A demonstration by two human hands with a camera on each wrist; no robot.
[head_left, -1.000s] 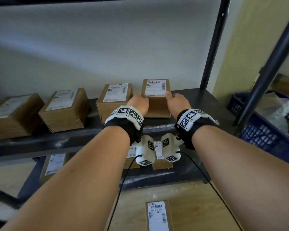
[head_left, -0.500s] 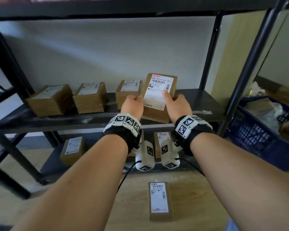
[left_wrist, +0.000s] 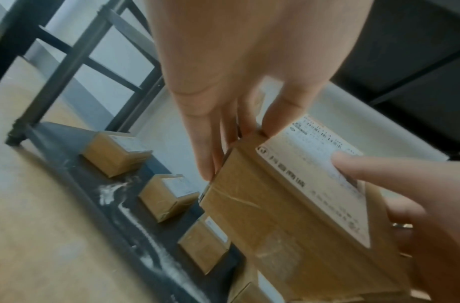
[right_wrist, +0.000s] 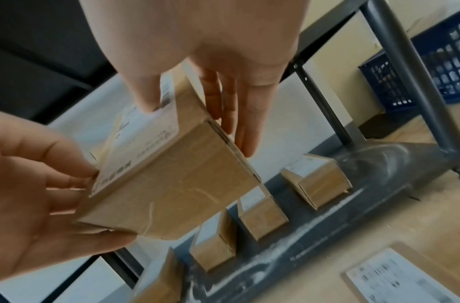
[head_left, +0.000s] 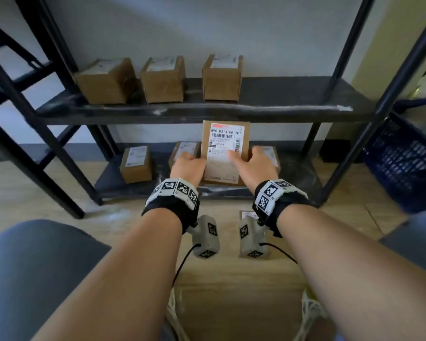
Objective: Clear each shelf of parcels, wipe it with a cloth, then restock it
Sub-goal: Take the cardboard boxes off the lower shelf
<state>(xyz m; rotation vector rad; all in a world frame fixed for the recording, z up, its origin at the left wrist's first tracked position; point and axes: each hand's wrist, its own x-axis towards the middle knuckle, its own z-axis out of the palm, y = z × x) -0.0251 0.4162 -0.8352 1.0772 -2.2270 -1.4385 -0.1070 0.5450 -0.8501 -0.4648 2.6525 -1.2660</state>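
I hold a brown parcel (head_left: 225, 148) with a white barcode label in both hands, in the air in front of the lower shelf (head_left: 303, 178). My left hand (head_left: 188, 166) grips its left side and my right hand (head_left: 252, 166) its right side, each with the thumb on the label face. The left wrist view shows my left fingers (left_wrist: 210, 143) along the parcel (left_wrist: 275, 215). The right wrist view shows the parcel (right_wrist: 171, 184) from its taped end. Three more parcels (head_left: 162, 78) stand on the black middle shelf (head_left: 293, 104), whose right half is bare.
The lower shelf carries more parcels (head_left: 136, 163), some hidden behind the held one. Another parcel (right_wrist: 405, 276) lies label up on the wooden floor by the rack. A blue crate (head_left: 403, 163) stands at the right, beyond the rack's black post (head_left: 389, 94).
Both hands lifted the rightmost parcel off the middle shelf and brought it down and toward me, to the lower shelf's height. The head view pulled back and tilted down.
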